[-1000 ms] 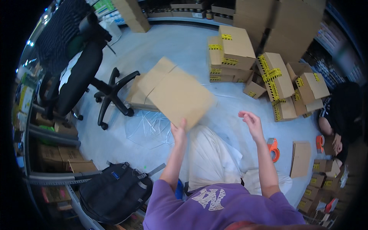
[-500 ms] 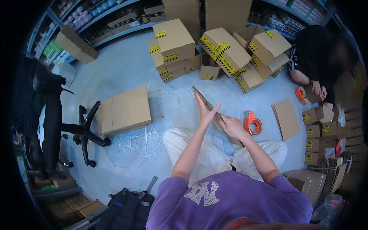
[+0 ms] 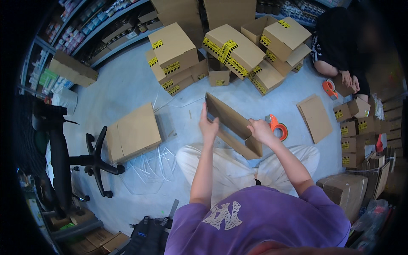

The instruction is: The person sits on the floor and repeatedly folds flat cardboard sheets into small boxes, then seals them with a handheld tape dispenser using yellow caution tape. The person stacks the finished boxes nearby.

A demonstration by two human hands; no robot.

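Observation:
Over my lap stands a partly opened cardboard box [image 3: 233, 119], its brown walls spread apart with a narrow gap between them. My left hand [image 3: 209, 128] grips its left end, with fingers along the outer side and the thumb towards me. At the right end, my right hand [image 3: 262, 131] is closed on the upper edge of a wall. Just beyond my right hand, an orange tape dispenser [image 3: 278, 127] lies on the floor. A flat folded cardboard sheet [image 3: 314, 119] lies farther right. To my left is a stack of flattened cartons [image 3: 134, 134].
Taped cartons [image 3: 174, 46] are piled ahead, with yellow-black tape. An office chair [image 3: 95, 163] stands left, near loose white straps [image 3: 151, 165]. A black backpack [image 3: 148, 231] lies near left. Another person [image 3: 340, 46] sits at the far right beside a second tape dispenser [image 3: 329, 89].
The cardboard between my hands has gone from nearly flat to spread open, its walls now apart. My hands have moved farther from each other. The whole view has shifted slightly.

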